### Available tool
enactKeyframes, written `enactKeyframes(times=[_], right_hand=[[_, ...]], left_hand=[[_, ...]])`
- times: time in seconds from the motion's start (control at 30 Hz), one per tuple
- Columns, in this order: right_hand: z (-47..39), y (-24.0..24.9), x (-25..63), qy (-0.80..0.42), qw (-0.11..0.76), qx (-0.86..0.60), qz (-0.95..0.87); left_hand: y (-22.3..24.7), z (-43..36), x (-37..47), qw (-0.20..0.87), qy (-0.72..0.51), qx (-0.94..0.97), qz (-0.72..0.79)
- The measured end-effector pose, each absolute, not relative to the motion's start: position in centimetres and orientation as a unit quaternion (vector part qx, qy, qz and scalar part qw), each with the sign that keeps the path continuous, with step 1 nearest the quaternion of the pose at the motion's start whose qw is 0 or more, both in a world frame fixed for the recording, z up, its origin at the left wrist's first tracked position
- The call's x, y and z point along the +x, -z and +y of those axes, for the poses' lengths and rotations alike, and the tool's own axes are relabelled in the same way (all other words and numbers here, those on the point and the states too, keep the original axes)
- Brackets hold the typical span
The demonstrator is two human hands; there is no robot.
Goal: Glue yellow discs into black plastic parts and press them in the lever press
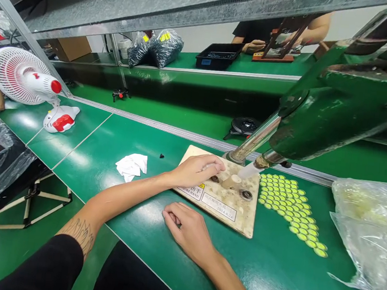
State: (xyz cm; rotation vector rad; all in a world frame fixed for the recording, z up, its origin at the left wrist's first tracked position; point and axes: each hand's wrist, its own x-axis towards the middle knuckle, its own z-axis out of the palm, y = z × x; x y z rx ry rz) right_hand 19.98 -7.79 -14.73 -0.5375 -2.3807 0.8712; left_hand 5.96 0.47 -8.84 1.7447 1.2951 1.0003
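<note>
**Left hand [198,171] over a cream rectangular press plate [246,219], right hand [191,232] on its near side**

The left fingers bend inward, close together; whether they grip anything, I cannot tell. The right fingers curl together above the glossy green tabletop [144,223]. Right of the left hand hangs the white rod tip [250,170] of a green metal press [324,112]. Right of the plate lie round yellow-green discs [288,199]; farther right, a clear plastic bag [371,228].
</note>
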Motion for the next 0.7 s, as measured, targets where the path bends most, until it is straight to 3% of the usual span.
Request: enactKeyframes(times=[0.7], right_hand=[[-7.77,14.91,20.05,-0.331,0.266,-0.201,-0.883]], left_hand=[[9.21,0.58,5.91,0.365,-0.402,0.682,0.489]])
